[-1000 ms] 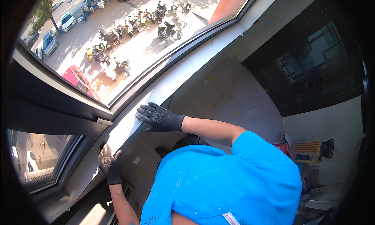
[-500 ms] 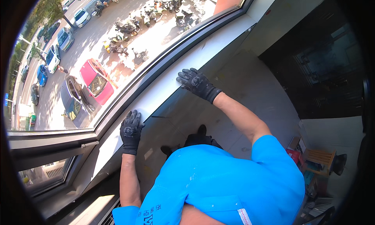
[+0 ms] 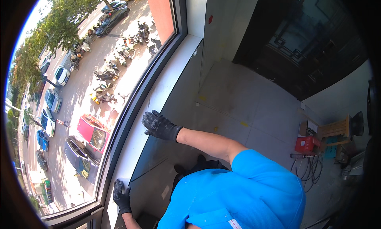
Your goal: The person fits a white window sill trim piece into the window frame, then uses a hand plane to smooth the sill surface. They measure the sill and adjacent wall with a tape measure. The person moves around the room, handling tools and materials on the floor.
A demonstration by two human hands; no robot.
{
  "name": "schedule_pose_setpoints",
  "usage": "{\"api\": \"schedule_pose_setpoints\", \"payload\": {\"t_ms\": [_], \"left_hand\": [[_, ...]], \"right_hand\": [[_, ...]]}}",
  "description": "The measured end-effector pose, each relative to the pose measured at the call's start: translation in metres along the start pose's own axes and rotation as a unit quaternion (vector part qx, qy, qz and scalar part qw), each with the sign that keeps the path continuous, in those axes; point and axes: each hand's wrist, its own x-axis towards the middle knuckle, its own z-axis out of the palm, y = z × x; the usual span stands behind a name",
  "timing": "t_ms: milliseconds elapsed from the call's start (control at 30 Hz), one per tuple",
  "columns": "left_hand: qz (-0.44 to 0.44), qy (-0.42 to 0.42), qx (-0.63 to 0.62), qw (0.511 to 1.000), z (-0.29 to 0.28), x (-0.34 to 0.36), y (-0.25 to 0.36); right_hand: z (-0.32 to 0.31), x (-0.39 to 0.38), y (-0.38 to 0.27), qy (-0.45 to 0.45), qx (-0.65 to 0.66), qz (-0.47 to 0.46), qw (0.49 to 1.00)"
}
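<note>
A long white window sill (image 3: 168,76) runs below a dark-framed window. My right hand (image 3: 158,125), in a black work glove, rests on the sill's inner edge, palm down with fingers spread toward the glass. Closer to me, my left hand (image 3: 121,196), gloved the same way, lies on the lower stretch of the sill with its fingers apart. Neither hand holds anything. The dark window frame (image 3: 137,96) rises just beyond the fingertips.
Outside the glass are parked cars, a red car (image 3: 93,132) and a row of motorbikes (image 3: 115,64). Behind on the right stand a red box (image 3: 306,143), a coiled black cable (image 3: 311,169) and a wooden stool (image 3: 335,127). A dark patterned door (image 3: 293,46) is at the back right.
The view has swung to the right, showing more of the floor and the red box. In the picture both hands sit lower and farther left, still on the sill.
</note>
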Motion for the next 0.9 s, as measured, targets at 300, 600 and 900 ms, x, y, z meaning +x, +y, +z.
{"api": "schedule_pose_setpoints", "payload": {"t_ms": [300,600,900], "left_hand": [[0.067,0.061,0.04,0.995,0.024,0.114,0.116],[0.309,-0.036,-0.061,0.949,0.084,0.353,0.308],[0.291,-0.097,0.004,0.952,0.1,0.42,0.394]], "right_hand": [[-0.03,-0.005,0.072,0.009,-0.029,0.035,0.999],[-0.14,0.006,0.295,0.114,-0.071,0.146,0.98],[-0.127,0.015,0.343,-0.007,-0.072,0.124,0.99]]}}
